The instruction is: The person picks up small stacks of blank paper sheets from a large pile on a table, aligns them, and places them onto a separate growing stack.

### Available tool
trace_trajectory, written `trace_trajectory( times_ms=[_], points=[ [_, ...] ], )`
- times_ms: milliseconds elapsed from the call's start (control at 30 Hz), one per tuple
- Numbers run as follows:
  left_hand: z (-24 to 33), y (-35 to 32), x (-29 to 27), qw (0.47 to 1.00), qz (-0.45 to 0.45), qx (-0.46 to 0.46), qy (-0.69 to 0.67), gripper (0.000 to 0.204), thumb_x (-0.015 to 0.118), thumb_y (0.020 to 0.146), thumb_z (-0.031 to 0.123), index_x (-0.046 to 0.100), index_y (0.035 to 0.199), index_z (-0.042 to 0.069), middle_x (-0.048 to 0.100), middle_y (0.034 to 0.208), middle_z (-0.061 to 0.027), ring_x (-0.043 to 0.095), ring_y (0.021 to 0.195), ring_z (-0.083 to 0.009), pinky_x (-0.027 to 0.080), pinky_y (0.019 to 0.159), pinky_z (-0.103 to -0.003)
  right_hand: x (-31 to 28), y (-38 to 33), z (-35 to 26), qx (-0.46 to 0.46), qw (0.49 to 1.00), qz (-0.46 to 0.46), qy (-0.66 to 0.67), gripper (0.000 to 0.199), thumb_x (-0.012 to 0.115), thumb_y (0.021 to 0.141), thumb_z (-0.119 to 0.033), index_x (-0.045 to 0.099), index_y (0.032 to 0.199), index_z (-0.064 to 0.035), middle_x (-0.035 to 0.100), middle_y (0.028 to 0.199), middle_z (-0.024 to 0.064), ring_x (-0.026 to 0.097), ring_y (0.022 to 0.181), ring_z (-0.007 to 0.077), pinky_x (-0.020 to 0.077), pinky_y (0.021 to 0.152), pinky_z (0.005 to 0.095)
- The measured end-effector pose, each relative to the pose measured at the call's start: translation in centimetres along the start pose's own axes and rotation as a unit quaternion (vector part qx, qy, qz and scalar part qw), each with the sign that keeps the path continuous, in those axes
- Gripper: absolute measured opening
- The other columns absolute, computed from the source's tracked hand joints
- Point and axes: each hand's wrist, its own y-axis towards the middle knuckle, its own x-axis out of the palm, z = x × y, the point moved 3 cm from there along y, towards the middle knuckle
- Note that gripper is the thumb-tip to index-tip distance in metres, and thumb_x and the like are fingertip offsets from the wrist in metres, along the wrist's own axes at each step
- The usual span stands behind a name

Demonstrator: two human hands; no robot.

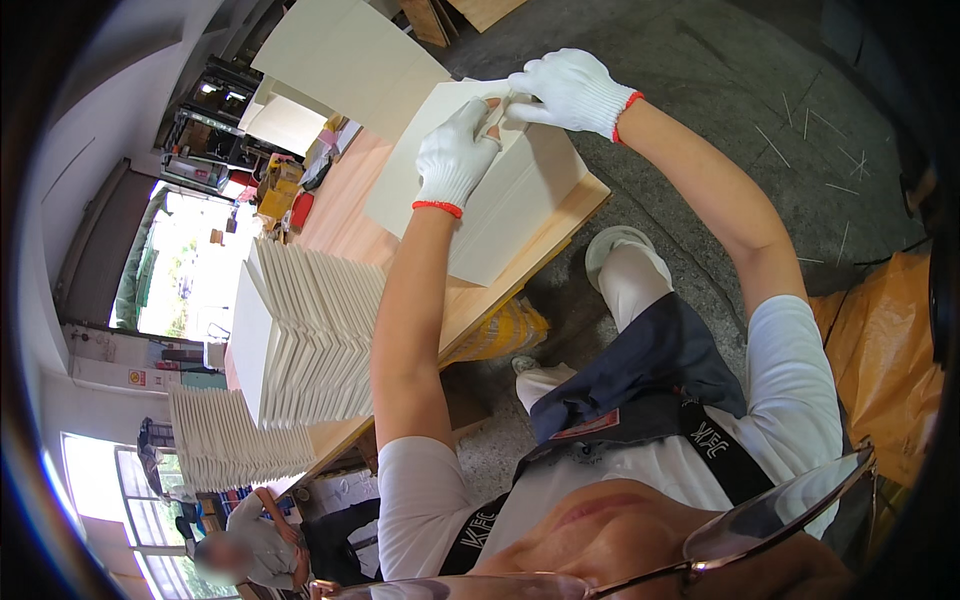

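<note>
My left hand (pixel 458 158), in a white knit glove with a red cuff, lies on the upper part of a white box-like block of board (pixel 530 195). Bare fingertips show at that glove's end, bent close together. My right hand (pixel 572 92), gloved the same way, reaches in from the right with its fingers bent down at the block's far edge. Both hands' fingertips meet over a small pale spot there; whatever they pinch is too small to make out. The block stands on a wooden table (pixel 345 200), near its edge.
Folded white boards are stacked (pixel 320 340) on the table, with another stack (pixel 235 435) behind. A large pale panel (pixel 350 65) rises beyond the block. A yellow sack (pixel 505 330) is under the table; orange sheeting (pixel 885 345) lies right. A person (pixel 265 540) sits lower left.
</note>
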Motion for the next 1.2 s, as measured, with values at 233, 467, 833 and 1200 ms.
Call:
trace_trajectory(
  times_ms=[233,467,833,1200],
  points=[
    [-1.0,-0.5,0.1,0.993,-0.010,0.013,-0.115,0.042,0.062,0.088,0.029,0.059,0.130,0.024,0.069,0.112,-0.0132,0.064,0.103,-0.0284,0.049,0.089,-0.036,1.8,0.2,0.0,0.233,0.902,-0.047,0.360,0.049,0.039,0.096,-0.053,0.060,0.097,-0.0081,0.064,0.092,0.0177,0.061,0.089,0.0372,0.0451,0.077,0.0450],
    [0.0,-1.0,-0.2,0.978,-0.039,-0.033,-0.203,0.044,0.071,0.083,0.026,0.063,0.125,0.019,0.068,0.114,-0.0132,0.067,0.097,-0.0226,0.051,0.086,-0.033,2.5,-0.5,-0.5,0.252,0.901,0.022,0.354,0.050,0.039,0.096,-0.052,0.059,0.098,-0.0067,0.064,0.093,0.0189,0.060,0.090,0.0391,0.0454,0.078,0.0454],
    [-0.8,-0.7,0.0,0.973,0.057,0.035,-0.223,0.036,0.066,0.087,0.022,0.063,0.122,0.017,0.068,0.108,-0.0124,0.065,0.092,-0.0230,0.050,0.084,-0.033,2.6,-0.8,-0.8,0.255,0.900,0.036,0.352,0.048,0.043,0.096,-0.054,0.058,0.100,-0.0093,0.060,0.078,0.0140,0.059,0.077,0.0347,0.0437,0.070,0.0416],
    [-0.4,-1.0,0.3,0.989,0.011,0.013,-0.146,0.038,0.075,0.079,0.030,0.066,0.114,0.019,0.070,0.099,-0.0114,0.067,0.092,-0.0259,0.051,0.083,-0.035,3.7,-0.9,-0.4,0.249,0.905,0.057,0.341,0.043,0.040,0.097,-0.051,0.057,0.103,-0.0122,0.063,0.089,0.0149,0.060,0.087,0.0373,0.0443,0.074,0.0452]
  ],
)
